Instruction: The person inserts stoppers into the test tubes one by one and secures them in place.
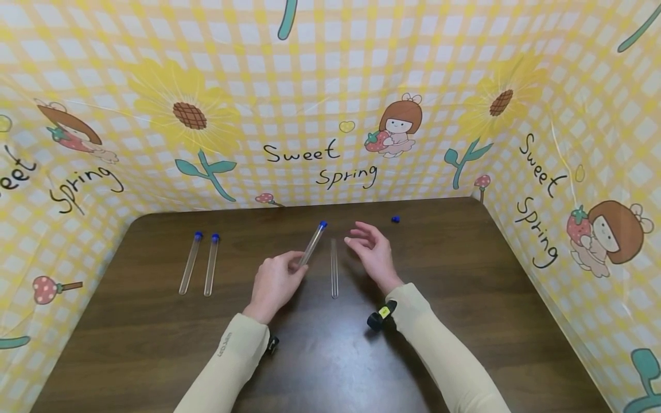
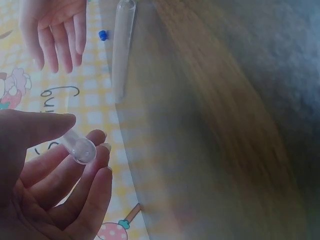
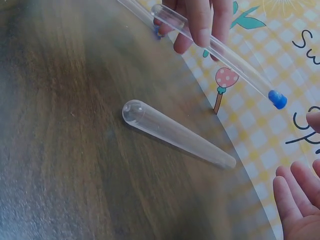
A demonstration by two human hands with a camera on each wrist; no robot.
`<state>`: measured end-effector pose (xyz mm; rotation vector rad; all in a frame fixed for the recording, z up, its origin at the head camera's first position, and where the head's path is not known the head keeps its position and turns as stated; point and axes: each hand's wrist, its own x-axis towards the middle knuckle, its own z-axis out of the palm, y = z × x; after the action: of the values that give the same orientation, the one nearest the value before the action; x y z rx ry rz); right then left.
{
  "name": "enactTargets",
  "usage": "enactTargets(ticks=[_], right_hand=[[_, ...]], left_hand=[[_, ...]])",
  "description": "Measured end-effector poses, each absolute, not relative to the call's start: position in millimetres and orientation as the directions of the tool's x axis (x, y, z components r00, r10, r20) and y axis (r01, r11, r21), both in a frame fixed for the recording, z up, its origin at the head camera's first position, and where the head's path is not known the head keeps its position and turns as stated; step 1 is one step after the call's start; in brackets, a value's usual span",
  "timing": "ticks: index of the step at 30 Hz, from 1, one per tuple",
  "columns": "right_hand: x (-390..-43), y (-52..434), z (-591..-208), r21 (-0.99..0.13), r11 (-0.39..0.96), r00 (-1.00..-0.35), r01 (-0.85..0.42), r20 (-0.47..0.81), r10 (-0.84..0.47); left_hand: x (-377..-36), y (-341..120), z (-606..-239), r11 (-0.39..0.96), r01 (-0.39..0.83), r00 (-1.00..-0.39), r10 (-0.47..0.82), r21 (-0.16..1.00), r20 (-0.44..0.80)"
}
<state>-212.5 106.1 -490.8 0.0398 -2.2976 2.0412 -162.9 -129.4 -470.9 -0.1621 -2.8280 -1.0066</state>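
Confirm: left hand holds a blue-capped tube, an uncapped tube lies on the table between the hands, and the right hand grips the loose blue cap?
Not quite. The right hand holds nothing; its fingers are open. The loose blue cap lies on the table beyond it, as the head view shows. The rest is right.

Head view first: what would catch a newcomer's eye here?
The left hand pinches a blue-capped test tube lifted off the dark wooden table, while the right hand hovers open beside it. An uncapped test tube lies between them, a loose blue cap near the back edge.
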Motion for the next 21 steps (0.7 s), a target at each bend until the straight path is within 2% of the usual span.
enactTargets(ticks=[21], right_hand=[[-219,122,-495,-0.994,0.096,-0.995,-0.051,0.059,0.076]], left_hand=[[-165,-150,-474,0.769,0.086,-0.993,0.011,0.633,0.121]])
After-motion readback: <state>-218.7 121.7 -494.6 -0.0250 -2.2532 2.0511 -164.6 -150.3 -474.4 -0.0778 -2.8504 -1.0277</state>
